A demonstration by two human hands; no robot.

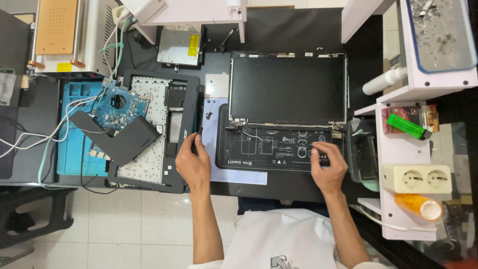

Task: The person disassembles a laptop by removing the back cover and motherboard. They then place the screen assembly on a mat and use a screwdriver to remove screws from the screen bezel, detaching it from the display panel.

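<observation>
A bare laptop screen panel lies face up at the back of a black work mat. My left hand grips a thin dark screwdriver whose tip points up beside the mat's left edge. My right hand rests on the mat's right part, fingertips pinched on something small and dark near the panel's lower right hinge; what it is cannot be made out. To the left sits an opened laptop base with its keyboard underside showing, and a blue circuit board lies on it.
A blue silicone mat with white cables lies at far left. An optical drive sits at the back. White shelves on the right carry a power strip, orange tape roll, a green lighter and a screw tray.
</observation>
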